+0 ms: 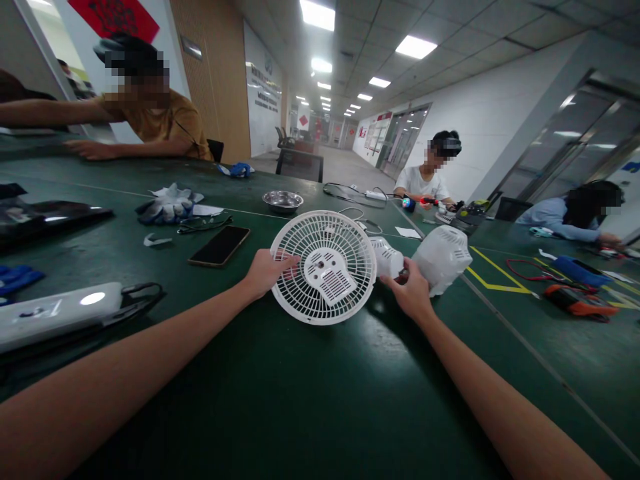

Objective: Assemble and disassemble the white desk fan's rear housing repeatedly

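Observation:
A round white fan grille (283, 293) with a slotted centre plate is held upright above the green table. My left hand (267, 272) grips its left rim, the thumb lying over the bars. On the grille's right, my right hand (411, 288) has its fingers closed on a white vented plastic housing (387, 257). The grille hides part of this housing, and I cannot tell whether the two are joined. Just beyond my right hand stands a larger translucent white plastic piece (443, 257). A pale cord (353, 212) shows behind the grille.
A metal bowl (283, 201) sits behind the grille. Left of it lie a phone (220, 245), gloves (170, 205) and a white power strip (65, 313). To the right are yellow tape lines (500, 288) and an orange multimeter (580, 301). Several people sit around the table.

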Available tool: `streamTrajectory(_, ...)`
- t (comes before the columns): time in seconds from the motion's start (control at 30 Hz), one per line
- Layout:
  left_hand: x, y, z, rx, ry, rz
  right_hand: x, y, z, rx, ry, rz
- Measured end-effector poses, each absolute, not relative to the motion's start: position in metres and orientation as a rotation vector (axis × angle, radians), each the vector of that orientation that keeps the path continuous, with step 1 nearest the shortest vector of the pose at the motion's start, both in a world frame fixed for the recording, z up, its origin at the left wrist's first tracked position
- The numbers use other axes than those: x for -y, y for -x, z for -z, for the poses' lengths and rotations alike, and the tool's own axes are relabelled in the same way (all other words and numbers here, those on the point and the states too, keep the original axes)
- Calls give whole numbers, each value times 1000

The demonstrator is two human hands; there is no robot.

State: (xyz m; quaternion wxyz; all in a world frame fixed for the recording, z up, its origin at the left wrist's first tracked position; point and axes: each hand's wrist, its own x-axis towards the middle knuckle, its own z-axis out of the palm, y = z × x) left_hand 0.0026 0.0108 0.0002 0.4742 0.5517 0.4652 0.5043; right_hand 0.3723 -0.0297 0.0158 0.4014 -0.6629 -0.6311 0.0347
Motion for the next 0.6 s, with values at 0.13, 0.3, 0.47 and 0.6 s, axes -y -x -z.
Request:
streamTrajectory(0.13,-10,-4,-1,-1101,-1356,-1258,21,-375,-5,1634,1848,-93)
streamTrajectory(0.3,-3,-5,-7,-1125,-1450,-1307,21,-378,-6,1739,1940,-18)
streamTrajectory(0.47,2,-5,-12,-1136,-1602,-1394,42,-353,-24,1671,1549,11)
streamTrajectory(0.6,8,-5,-16,-1130,-1704,-1436,71,-305,-28,1425,1187,-1019)
